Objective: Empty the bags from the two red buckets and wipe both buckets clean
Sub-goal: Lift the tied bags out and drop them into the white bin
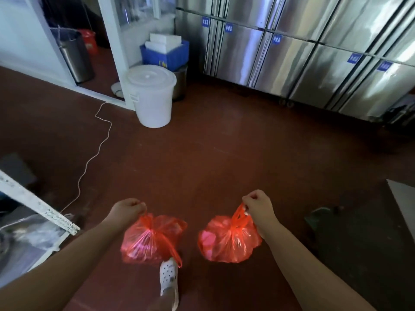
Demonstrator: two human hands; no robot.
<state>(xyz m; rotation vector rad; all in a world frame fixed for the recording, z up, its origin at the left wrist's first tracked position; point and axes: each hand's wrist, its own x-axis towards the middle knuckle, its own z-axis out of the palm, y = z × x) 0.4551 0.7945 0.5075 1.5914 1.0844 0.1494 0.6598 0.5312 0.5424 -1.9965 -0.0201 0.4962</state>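
My left hand (128, 209) grips the knotted top of a full red plastic bag (150, 239), which hangs above the floor. My right hand (258, 204) holds the handles of a second full red bag (226, 241), also hanging. The two bags are side by side and apart, over the brown floor. A red bucket (89, 40) stands far off at the back left, behind a steel bin; only its upper part shows.
A lidded white tub (152, 97) stands ahead by a white door frame (112, 41). Steel refrigerator doors (303, 59) line the back right. A white cable (98, 144) snakes over the floor. A perforated white shelf bar (36, 203) juts in at left. My white shoe (168, 279) steps forward.
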